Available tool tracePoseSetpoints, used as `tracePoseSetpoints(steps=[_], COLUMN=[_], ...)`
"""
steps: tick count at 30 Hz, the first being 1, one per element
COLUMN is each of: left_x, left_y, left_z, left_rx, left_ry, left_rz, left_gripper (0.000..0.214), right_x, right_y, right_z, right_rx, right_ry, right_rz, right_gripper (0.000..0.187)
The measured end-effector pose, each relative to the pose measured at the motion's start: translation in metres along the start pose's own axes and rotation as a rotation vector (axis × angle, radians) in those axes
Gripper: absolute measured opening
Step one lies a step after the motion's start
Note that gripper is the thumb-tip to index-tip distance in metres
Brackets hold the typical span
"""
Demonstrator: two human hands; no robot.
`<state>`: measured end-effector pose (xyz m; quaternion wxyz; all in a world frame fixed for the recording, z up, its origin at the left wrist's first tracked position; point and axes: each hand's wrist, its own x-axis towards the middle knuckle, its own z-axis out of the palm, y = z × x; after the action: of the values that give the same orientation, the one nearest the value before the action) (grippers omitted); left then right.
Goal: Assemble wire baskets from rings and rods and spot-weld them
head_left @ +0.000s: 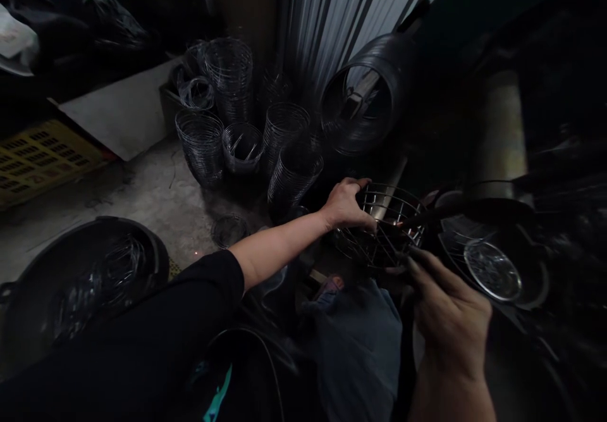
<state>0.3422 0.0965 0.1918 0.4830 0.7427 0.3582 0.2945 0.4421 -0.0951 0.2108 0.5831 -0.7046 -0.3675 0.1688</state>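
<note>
Between the left hand (348, 207) and the right hand (448, 308) is a round wire basket (399, 199). The left pinches its rim; the right bunches at its near side, whether gripping anything I cannot tell. Left of the basket stand wire-ring stacks (286, 128); beyond it, a wire coil (396, 74).
</note>
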Motion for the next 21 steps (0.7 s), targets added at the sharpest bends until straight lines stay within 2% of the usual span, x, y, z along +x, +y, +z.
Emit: tracePoseSetpoints(steps=[3, 6, 8, 10, 12, 14, 17, 19, 21], left_x=[0.000, -0.010, -0.019, -0.026, -0.030, -0.036, -0.053, -0.069, -0.084], left_y=[-0.010, -0.038, -0.060, -0.077, -0.085, -0.085, -0.075, -0.066, -0.055], left_z=[-0.006, -0.008, -0.004, 0.003, 0.008, 0.004, -0.019, -0.039, -0.052], left_rx=[-0.006, -0.112, -0.275, -0.469, -0.621, -0.664, -0.550, -0.413, -0.264], left_ry=[-0.070, -0.134, -0.175, -0.206, -0.184, -0.128, -0.098, -0.105, -0.125], left_rz=[0.033, 0.052, -0.023, -0.108, -0.154, -0.177, -0.112, 0.006, 0.125], left_gripper=[0.119, 0.140, 0.144, 0.133, 0.120, 0.118, 0.119, 0.114, 0.111], right_x=[-0.009, -0.020, -0.028, -0.036, -0.043, -0.049, -0.056, -0.058, -0.056], right_y=[0.018, 0.029, 0.029, 0.022, 0.009, -0.007, -0.030, -0.041, -0.048], right_z=[-0.005, -0.013, -0.016, -0.016, -0.013, -0.010, -0.007, -0.002, 0.006], right_rx=[-0.043, -0.134, -0.216, -0.310, -0.404, -0.467, -0.470, -0.414, -0.355], right_ry=[-0.067, -0.148, -0.262, -0.384, -0.463, -0.493, -0.506, -0.540, -0.587], right_rz=[0.065, 0.067, -0.007, -0.148, -0.313, -0.461, -0.589, -0.596, -0.542], right_gripper=[0.040, 0.036, 0.041, 0.050, 0.046, 0.035, 0.024, 0.020, 0.019])
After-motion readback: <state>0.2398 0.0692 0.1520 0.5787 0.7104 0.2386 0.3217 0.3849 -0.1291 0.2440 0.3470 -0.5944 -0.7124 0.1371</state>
